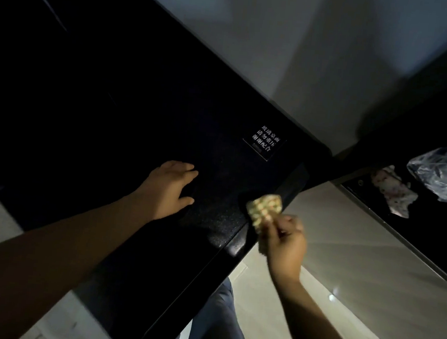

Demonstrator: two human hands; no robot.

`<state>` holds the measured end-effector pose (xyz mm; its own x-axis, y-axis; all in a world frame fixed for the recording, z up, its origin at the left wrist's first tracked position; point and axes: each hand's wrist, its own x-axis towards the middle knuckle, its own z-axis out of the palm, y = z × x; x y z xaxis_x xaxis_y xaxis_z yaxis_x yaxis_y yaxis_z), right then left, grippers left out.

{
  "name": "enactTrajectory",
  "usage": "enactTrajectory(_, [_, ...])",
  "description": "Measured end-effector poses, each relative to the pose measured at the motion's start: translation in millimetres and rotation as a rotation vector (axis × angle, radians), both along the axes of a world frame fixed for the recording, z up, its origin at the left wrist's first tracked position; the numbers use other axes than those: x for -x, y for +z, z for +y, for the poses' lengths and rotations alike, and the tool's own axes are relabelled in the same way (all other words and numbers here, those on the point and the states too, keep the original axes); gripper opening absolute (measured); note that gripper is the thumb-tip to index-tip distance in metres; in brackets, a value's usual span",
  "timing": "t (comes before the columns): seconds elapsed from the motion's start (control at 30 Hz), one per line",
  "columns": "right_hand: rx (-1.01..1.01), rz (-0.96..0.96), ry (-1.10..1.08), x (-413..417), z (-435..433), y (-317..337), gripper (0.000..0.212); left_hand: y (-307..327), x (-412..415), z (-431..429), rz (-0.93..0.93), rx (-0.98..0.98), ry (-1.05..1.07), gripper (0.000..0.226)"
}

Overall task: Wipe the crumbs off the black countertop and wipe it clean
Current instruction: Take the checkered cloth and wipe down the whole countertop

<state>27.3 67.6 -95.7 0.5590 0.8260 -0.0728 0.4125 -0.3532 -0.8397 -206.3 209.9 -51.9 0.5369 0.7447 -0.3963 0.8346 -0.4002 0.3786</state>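
I see my left hand (170, 188) lying palm down on the black counter (114, 104), fingers straight and slightly spread. My right hand (286, 241) hangs just off the counter's near edge, fingers and thumb pinching a small patterned cloth (263, 208); the cloth sticks up past the fingertips and overlaps that edge, right of the left hand and apart from it. A white-lettered label (265, 143) sits on the counter beyond both hands; the surface is too dark for me to tell any crumbs.
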Motion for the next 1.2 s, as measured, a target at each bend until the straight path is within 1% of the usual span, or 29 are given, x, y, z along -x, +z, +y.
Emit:
enactTrajectory(0.03, [-0.016, -0.023, -0.076, -10, 8, 5, 0.01, 0, 7, -12, -0.01, 0.013, 0.012, 0.07])
enactTrajectory(0.1, [0.0, -0.085, -0.141, -16, 24, 4, 0.013, -2, 22, -35, -0.01, 0.038, 0.053, 0.072])
enactTrajectory(0.23, [0.043, -0.056, -0.089, 32, 13, -19, 0.016, -5, 55, -70, 0.004, 0.023, 0.131, 0.074])
enactTrajectory(0.27, [0.031, -0.083, -0.056, 50, 2, -25, 0.018, -5, 63, -76, 0.014, 0.02, 0.14, 0.075])
enactTrajectory(0.33, [-0.002, -0.135, 0.077, 82, -21, -27, 0.023, -6, 77, -87, 0.036, 0.023, 0.147, 0.076])
enactTrajectory(0.4, [0.01, -0.079, 0.127, 98, -32, -22, 0.023, -9, 91, -96, 0.048, 0.04, 0.174, 0.08])
enactTrajectory(0.47, [0.054, 0.028, 0.074, 93, -30, -13, 0.024, -14, 101, -104, 0.091, 0.051, 0.163, 0.088])
enactTrajectory(0.5, [0.061, 0.048, 0.052, 86, -29, -8, 0.023, -16, 104, -107, 0.13, 0.046, 0.132, 0.092])
enactTrajectory(0.6, [0.041, -0.052, -0.045, 54, -29, 5, 0.015, -19, 104, -108, 0.203, 0.016, 0.075, 0.098])
enactTrajectory(0.7, [0.083, -0.077, -0.137, 34, -28, 4, 0.019, -19, 100, -107, 0.214, 0.004, 0.082, 0.101])
enactTrajectory(0.83, [0.054, -0.061, -0.16, 57, -31, -16, 0.019, -22, 99, -107, 0.236, -0.004, 0.086, 0.101])
enactTrajectory(0.93, [0.013, -0.066, -0.088, 91, -54, -24, 0.02, -24, 99, -106, 0.247, -0.01, 0.084, 0.1])
enactTrajectory(1.07, [0.076, 0.102, 0.155, 110, -94, -17, 0.025, -23, 99, -107, 0.226, -0.008, 0.113, 0.104])
enactTrajectory(1.1, [0.098, 0.108, 0.211, 106, -98, -11, 0.028, -23, 98, -107, 0.229, -0.006, 0.119, 0.105])
enactTrajectory(1.13, [0.103, 0.096, 0.228, 98, -99, -5, 0.028, -24, 98, -106, 0.238, -0.006, 0.121, 0.106])
enactTrajectory(1.2, [0.054, 0.028, 0.151, 76, -93, 11, 0.022, -25, 96, -105, 0.271, -0.001, 0.126, 0.108])
